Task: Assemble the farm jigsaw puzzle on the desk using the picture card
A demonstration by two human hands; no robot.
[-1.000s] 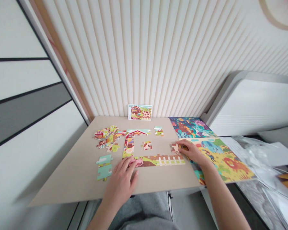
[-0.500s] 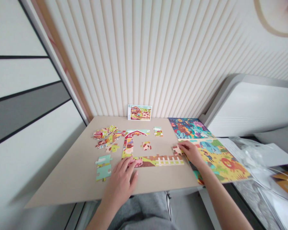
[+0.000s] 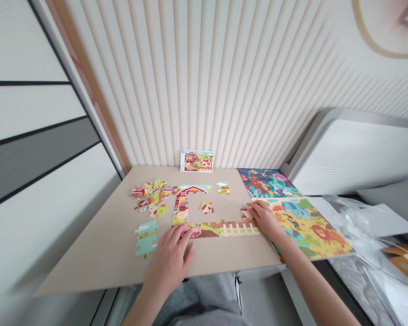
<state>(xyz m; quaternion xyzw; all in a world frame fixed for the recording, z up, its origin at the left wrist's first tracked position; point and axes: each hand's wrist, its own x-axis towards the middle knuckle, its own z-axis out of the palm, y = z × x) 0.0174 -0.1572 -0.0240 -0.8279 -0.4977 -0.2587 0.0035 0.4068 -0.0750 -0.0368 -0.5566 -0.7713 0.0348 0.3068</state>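
A half-built farm puzzle (image 3: 221, 228) lies on a beige board (image 3: 98, 253): a red barn corner and a bottom strip with a white fence. My left hand (image 3: 172, 260) rests flat, fingers spread, on the strip's left end by a pink piece. My right hand (image 3: 264, 216) pinches a brown-and-cream piece (image 3: 246, 213) at the strip's right end, touching the fence row. A loose cow piece (image 3: 207, 208) sits inside the frame, another piece (image 3: 223, 187) lies above it.
A heap of loose pieces (image 3: 151, 195) and two joined blue pieces (image 3: 145, 237) lie left. A reference picture card (image 3: 196, 160) leans on the ribbed wall. A finished colourful puzzle (image 3: 294, 213) lies right, with plastic bags (image 3: 360, 226) and a white unit beyond.
My right hand has brought its piece down and left against the right end of the fence strip. My left hand has stayed put.
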